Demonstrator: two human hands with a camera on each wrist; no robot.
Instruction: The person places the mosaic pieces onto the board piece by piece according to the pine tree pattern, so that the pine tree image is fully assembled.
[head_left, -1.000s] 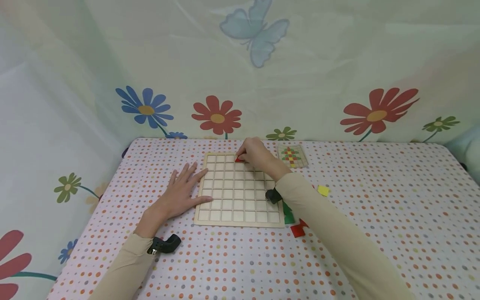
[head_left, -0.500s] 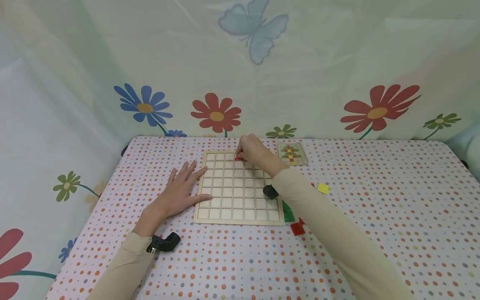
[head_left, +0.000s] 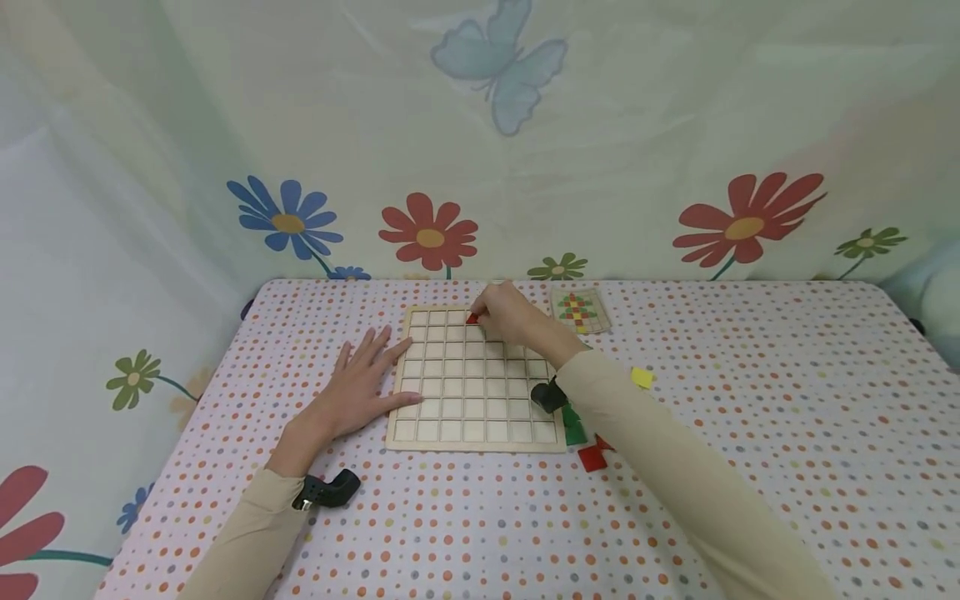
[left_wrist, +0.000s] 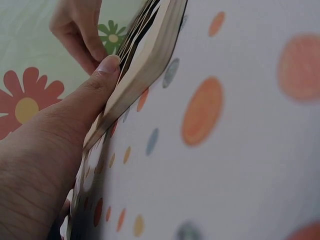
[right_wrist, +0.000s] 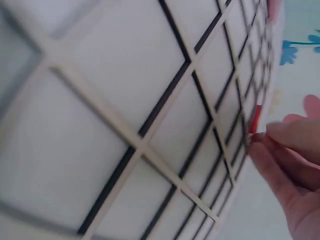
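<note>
A square wooden grid board (head_left: pixel 453 387) lies flat on the table, its cells pale and shallow. My left hand (head_left: pixel 360 392) rests at the board's left side, fingers spread, with the thumb and a fingertip over the edge. In the left wrist view the thumb (left_wrist: pixel 95 82) lies on the board's rim. At the top row, near the middle, my right hand (head_left: pixel 510 312) pinches a small red piece (head_left: pixel 472 318) between thumb and fingertips. The right wrist view shows this red piece (right_wrist: pixel 256 117) at the board's far edge; part of it is hidden by the fingers.
A pattern card (head_left: pixel 581 311) with a tree-like design lies behind the board on the right. Green pieces (head_left: pixel 573 427), a red square (head_left: pixel 592 458) and a yellow square (head_left: pixel 642 377) lie right of the board. The right sleeve (head_left: pixel 660 458) covers part of that area.
The right hand stays over the same top-row spot. More of the red piece shows now than half a second ago. The left hand keeps its place on the board.
</note>
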